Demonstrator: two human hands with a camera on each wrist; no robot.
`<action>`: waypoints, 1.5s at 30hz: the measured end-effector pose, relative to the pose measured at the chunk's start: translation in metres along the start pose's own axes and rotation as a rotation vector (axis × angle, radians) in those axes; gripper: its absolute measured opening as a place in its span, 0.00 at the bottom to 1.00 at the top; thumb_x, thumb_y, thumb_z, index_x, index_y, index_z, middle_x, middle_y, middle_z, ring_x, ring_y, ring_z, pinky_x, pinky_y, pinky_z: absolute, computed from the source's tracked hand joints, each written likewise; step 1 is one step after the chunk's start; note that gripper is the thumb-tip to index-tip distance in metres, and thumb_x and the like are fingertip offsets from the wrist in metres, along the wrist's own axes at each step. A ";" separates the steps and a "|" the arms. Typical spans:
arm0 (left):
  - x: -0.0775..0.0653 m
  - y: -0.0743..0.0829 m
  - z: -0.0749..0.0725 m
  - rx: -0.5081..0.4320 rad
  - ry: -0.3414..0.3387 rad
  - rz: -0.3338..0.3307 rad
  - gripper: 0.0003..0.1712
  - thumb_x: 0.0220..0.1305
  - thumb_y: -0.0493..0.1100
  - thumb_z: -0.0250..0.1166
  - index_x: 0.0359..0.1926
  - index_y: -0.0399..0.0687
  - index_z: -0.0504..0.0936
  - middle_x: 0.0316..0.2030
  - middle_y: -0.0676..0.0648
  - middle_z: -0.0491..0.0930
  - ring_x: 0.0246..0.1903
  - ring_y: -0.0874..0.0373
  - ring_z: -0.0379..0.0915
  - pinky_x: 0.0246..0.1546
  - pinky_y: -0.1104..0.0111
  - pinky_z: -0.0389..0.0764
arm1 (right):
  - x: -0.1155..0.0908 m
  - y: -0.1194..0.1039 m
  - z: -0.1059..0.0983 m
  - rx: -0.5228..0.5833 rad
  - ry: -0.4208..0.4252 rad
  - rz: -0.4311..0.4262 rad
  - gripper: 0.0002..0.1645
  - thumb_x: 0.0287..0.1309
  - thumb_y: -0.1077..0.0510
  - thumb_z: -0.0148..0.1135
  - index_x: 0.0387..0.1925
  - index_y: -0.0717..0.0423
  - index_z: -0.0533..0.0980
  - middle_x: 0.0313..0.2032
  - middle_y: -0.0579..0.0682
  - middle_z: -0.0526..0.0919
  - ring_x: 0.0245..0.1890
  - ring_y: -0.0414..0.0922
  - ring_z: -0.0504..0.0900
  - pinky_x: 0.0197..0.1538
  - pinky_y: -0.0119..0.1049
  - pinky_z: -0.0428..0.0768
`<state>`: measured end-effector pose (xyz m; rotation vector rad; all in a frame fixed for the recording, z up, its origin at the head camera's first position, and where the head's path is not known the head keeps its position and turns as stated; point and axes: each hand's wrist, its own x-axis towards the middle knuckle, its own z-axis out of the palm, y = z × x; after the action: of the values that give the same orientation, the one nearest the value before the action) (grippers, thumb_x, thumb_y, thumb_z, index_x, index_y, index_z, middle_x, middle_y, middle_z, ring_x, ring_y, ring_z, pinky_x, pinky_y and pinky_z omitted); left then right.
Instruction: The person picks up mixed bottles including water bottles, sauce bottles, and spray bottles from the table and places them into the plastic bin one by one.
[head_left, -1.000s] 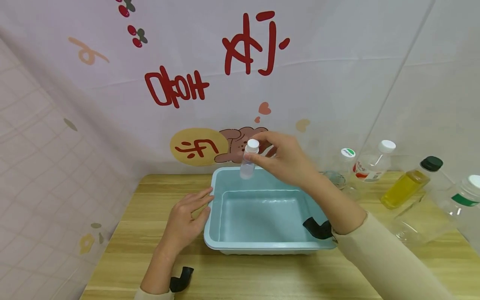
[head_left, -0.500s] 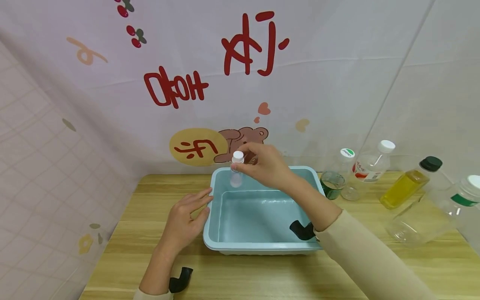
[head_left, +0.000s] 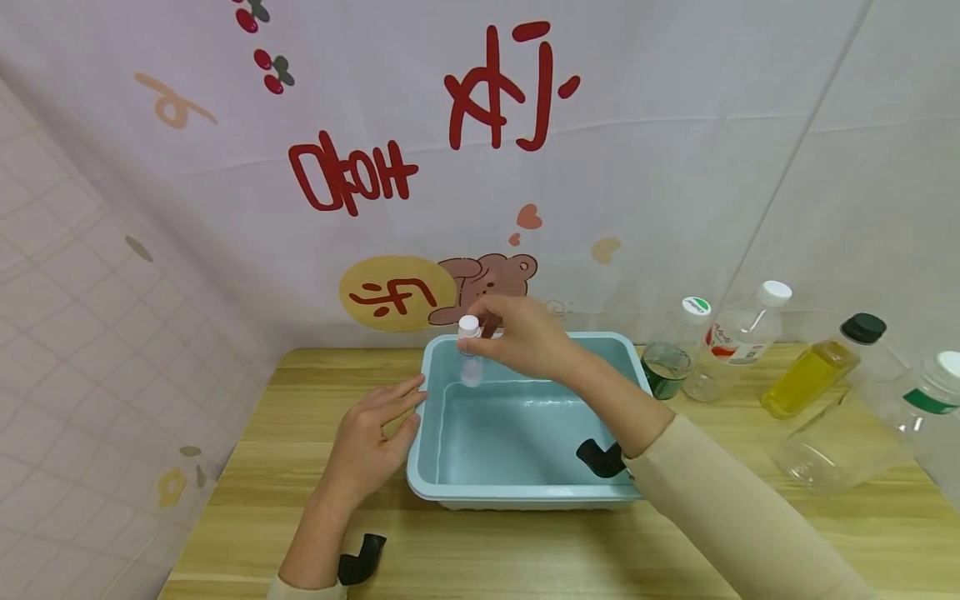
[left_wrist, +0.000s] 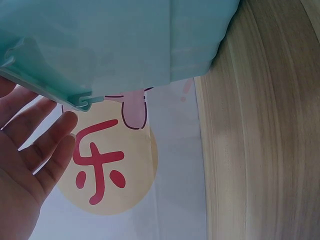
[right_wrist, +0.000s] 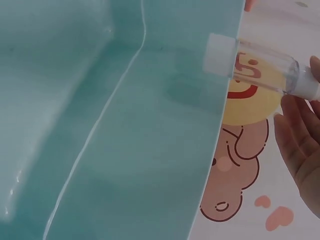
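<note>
"Fingers of the right hand [head_left: 528, 333] pinch a small bottle [head_left: 471, 360] near its cap. Those of the left hand [head_left: 375, 437] are straight and spread at the left rim of the tub [head_left: 525, 492]. Bottle's upright, over the tub's far left corner."

"So what worries you?"

"Biggest first: the tub. It sits by the far edge of the desk [head_left: 487, 554], and those spread fingers don't grip it, so a bump could slide it. Next, toward the desk's far right corner, the big clear bottle [head_left: 873, 421] and the yellow bottle [head_left: 810, 379]: a wide swing of the right elbow might topple one. Last, the small bottle: a fingertip pinch on something that smooth could slip and drop it into the tub."

"And what's everything made of?"

"Desk: wood-grain top, pale streaks running side to side. Tub: smooth blue-green plastic, a rectangle with rounded corners and a shiny line running round the inside. Big clear bottle: see-through, with a green band below its white cap. Yellow bottle: squarish, with a dark cap."

"And the small one?"

"Clear, slim, tube-shaped, white cap. Its lower end looks white too, though from these views I can't tell whether that's liquid or a base."
</note>
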<state>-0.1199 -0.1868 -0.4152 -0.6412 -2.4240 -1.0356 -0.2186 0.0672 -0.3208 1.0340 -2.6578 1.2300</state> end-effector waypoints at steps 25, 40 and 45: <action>0.002 -0.002 0.000 0.003 0.014 0.038 0.19 0.62 0.31 0.69 0.55 0.38 0.88 0.63 0.48 0.83 0.58 0.46 0.82 0.55 0.45 0.84 | 0.025 0.031 0.026 -0.164 -0.380 0.125 0.10 0.55 0.55 0.81 0.38 0.51 0.86 0.36 0.41 0.87 0.41 0.41 0.84 0.51 0.40 0.84; 0.001 -0.001 0.000 0.001 0.011 0.018 0.19 0.64 0.32 0.68 0.55 0.38 0.89 0.62 0.49 0.83 0.57 0.47 0.82 0.54 0.45 0.84 | 0.025 0.032 0.035 -0.203 -0.474 0.165 0.10 0.55 0.58 0.81 0.37 0.52 0.86 0.37 0.41 0.88 0.42 0.40 0.84 0.49 0.36 0.84; 0.000 -0.001 0.000 -0.002 0.010 0.007 0.19 0.63 0.32 0.69 0.55 0.39 0.89 0.63 0.50 0.83 0.58 0.47 0.81 0.55 0.45 0.84 | 0.024 0.032 0.036 -0.213 -0.480 0.165 0.10 0.56 0.58 0.80 0.37 0.52 0.86 0.36 0.41 0.88 0.41 0.39 0.84 0.47 0.34 0.83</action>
<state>-0.1204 -0.1874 -0.4159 -0.6432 -2.4107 -1.0361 -0.2475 0.0443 -0.3598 1.2228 -3.1995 0.7629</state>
